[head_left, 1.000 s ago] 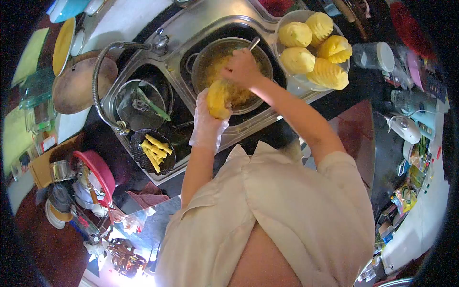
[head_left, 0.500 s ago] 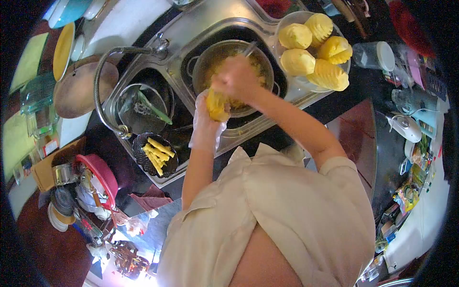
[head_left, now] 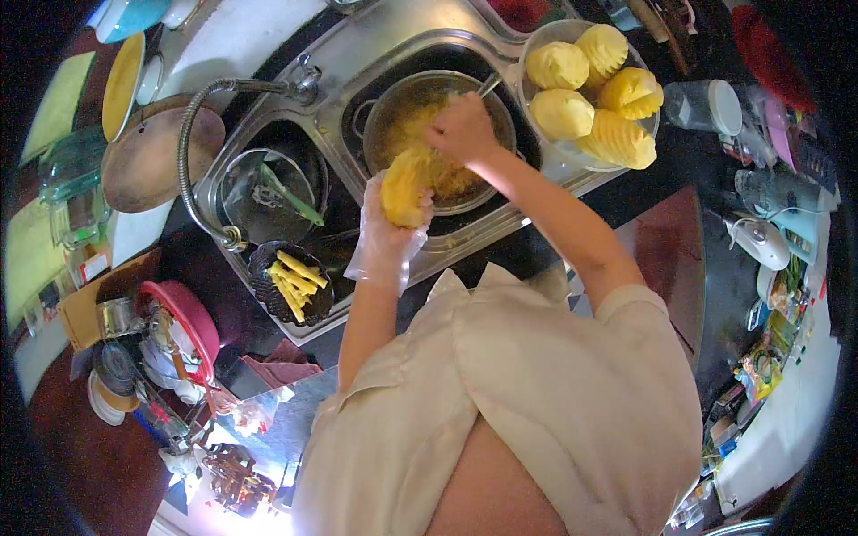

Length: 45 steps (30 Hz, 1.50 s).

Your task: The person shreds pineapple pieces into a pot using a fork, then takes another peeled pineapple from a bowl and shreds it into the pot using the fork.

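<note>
My left hand (head_left: pixel 384 241), in a clear plastic glove, is closed around a peeled yellow pineapple (head_left: pixel 406 189) at the near-left rim of a round metal pot (head_left: pixel 503 127). The pot sits in the sink basin, with yellow shredded pulp (head_left: pixel 458 182) inside it. Just above and right of the pineapple, my bare right hand (head_left: pixel 465 129) is closed on a metal utensil (head_left: pixel 489 85). Only the utensil's shiny end sticks out past the fist; its working end is hidden, so I cannot tell its kind.
Several peeled pineapples (head_left: pixel 617 138) fill a clear bowl (head_left: pixel 534 46) right of the sink. A black dish (head_left: pixel 261 288) of yellow sticks (head_left: pixel 298 284) sits at the sink's left corner. The flexible faucet (head_left: pixel 185 161) arches over the left basin, which holds a glass bowl (head_left: pixel 234 201) with a green-handled tool (head_left: pixel 293 198).
My right hand has moved up and right, away from the pineapple. In my left hand the pineapple has risen slightly and shows more of its surface.
</note>
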Available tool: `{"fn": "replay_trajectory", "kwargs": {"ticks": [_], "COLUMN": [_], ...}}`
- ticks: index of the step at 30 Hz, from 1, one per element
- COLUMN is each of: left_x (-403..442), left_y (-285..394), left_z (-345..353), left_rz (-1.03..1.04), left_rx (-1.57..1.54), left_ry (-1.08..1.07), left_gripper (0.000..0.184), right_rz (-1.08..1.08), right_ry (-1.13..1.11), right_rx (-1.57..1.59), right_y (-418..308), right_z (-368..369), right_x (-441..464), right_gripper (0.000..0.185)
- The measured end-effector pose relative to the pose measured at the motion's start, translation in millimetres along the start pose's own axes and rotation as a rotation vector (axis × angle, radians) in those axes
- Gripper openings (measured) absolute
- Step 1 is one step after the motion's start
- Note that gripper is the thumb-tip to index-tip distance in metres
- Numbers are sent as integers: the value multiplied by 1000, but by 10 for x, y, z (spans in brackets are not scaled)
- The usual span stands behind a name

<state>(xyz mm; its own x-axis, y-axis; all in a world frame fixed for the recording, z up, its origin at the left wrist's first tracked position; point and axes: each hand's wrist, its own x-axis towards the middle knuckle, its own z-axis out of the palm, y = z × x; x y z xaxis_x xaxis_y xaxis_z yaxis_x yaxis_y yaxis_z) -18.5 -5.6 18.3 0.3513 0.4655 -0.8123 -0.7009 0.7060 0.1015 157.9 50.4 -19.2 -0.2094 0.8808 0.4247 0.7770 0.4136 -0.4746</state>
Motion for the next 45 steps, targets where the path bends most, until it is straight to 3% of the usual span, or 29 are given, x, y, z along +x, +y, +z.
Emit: {"fn": "replay_trajectory", "kwargs": {"ticks": [2,4,7,11,14,17,20,22,26,29,31,35,37,40,44,45], "left_x": [58,87,65,144,163,38,-38,-9,2,-72,58,65,6,51,-68,-115], "left_y": [7,-26,-1,31,-33,-31,1,-51,-30,-44,-20,-55,-119,-111,-120,-150], "left_z": [-19,-19,96,-41,9,194,167,142,93,203,20,-5,210,36,150,281], "left_rz": [-31,43,71,17,145,101,74,265,179,156,322,132,150,99,100,230], "left_rx": [-20,-18,19,90,189,58,203,219,185,98,191,-76,-129,-36,57,123], "left_ry": [-51,-20,75,41,64,141,69,134,60,65,-46,-52,141,43,96,119], "left_gripper": [25,24,24,24,25,25,25,28,32,34,33,30,26,33,33,31], "right_rz": [39,-6,27,89,40,-11,0,140,183,97,108,38,-103,-69,29,57], "right_ry": [-53,-68,39,-56,-2,11,-92,-52,11,118,124,84,86,84,42,46], "right_rx": [-24,166,59,-34,170,19,-172,-73,93,127,134,161,210,141,-41,-10], "right_y": [-56,-440,-198,-56,-320,-37,224,63,-215,-243,-232,-438,-493,-284,67,-18], "right_z": [-57,-169,110,-2,-41,113,90,-113,-200,-185,-285,-427,-278,-162,26,-113], "right_x": [76,34,-6,84,-13,16,10,58,55,49,108,135,72,79,-38,41], "right_gripper": [29,29,28,27,29,28,28,26,28,29,35,33,31,28,27,27]}}
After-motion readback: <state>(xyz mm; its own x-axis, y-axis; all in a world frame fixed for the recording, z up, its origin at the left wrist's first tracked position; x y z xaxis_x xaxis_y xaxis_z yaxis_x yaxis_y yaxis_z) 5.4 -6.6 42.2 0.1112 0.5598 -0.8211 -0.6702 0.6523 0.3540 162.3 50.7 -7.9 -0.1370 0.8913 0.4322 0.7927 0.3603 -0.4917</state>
